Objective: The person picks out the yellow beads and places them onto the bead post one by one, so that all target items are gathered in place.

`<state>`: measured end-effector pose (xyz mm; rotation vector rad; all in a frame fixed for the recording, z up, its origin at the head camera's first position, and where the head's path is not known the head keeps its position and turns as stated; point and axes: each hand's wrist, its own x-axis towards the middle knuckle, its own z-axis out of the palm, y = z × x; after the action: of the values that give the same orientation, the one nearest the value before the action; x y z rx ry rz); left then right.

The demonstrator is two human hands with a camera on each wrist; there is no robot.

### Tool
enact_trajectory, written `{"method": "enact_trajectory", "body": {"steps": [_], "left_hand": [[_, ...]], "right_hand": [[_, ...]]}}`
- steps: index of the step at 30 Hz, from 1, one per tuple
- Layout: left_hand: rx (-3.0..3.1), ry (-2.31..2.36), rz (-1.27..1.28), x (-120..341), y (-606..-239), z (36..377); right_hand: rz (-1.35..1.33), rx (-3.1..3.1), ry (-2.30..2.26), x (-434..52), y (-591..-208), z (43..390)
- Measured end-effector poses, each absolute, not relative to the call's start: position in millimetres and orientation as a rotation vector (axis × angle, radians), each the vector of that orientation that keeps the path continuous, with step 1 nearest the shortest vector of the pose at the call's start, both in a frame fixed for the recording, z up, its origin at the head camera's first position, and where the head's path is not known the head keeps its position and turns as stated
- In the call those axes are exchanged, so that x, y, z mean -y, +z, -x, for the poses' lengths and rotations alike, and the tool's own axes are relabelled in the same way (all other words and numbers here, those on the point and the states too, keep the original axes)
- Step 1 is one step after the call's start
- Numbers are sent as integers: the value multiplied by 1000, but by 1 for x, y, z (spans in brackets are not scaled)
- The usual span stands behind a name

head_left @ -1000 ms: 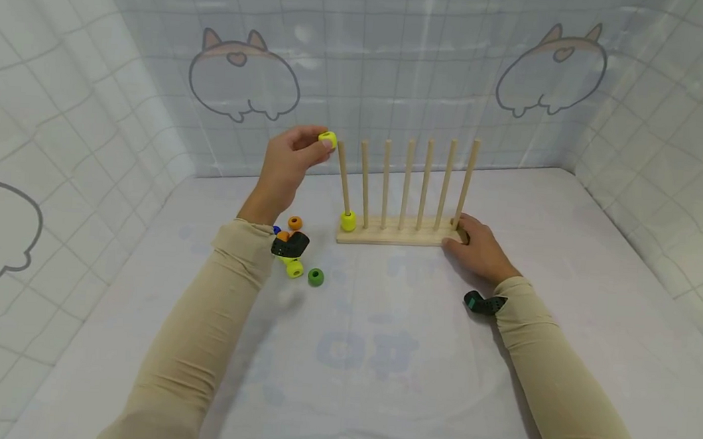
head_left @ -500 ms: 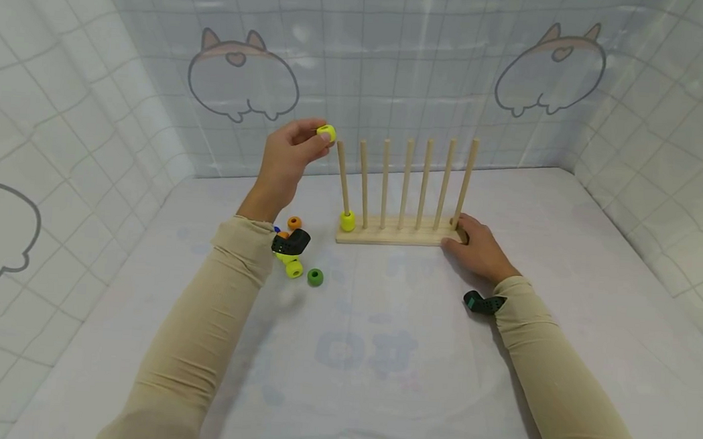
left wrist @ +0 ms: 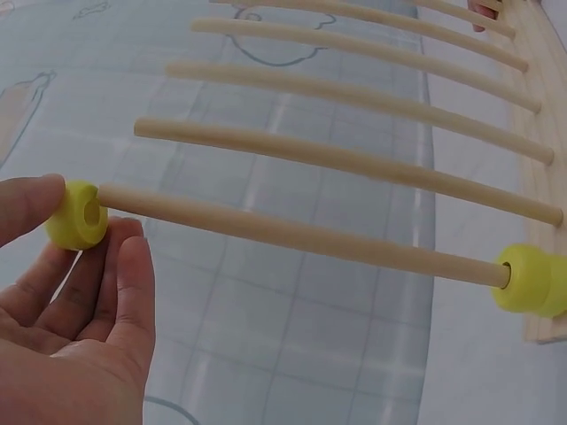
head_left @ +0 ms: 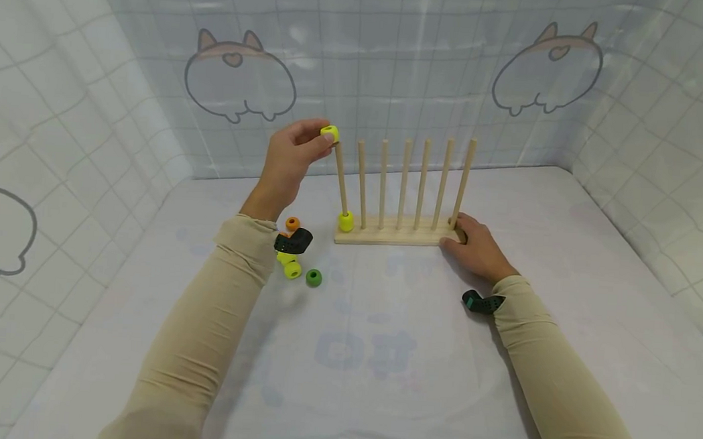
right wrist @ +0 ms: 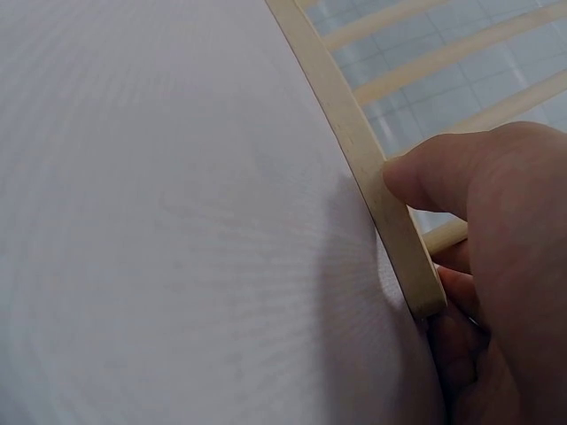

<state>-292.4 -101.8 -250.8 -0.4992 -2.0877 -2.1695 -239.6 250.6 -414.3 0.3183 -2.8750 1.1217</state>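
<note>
My left hand pinches a yellow bead right at the tip of the leftmost peg of a wooden rack. Another yellow bead sits at the bottom of that same peg. The remaining pegs are bare. My right hand grips the right end of the rack's base, thumb on its front edge.
Loose beads lie on the white sheet left of the rack: an orange bead, a yellow bead and a green bead. Padded walls with cartoon prints enclose the back and both sides.
The left hand has brought the yellow bead slightly right, onto the tip of the leftmost peg. The right hand has stayed on the rack's base.
</note>
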Motion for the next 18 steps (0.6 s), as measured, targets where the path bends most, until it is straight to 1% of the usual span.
{"method": "enact_trajectory", "body": {"steps": [18], "left_hand": [[2128,-2144,518,96,-253,293]], "right_hand": [[-320,2851,1133,-250,-414,239]]}}
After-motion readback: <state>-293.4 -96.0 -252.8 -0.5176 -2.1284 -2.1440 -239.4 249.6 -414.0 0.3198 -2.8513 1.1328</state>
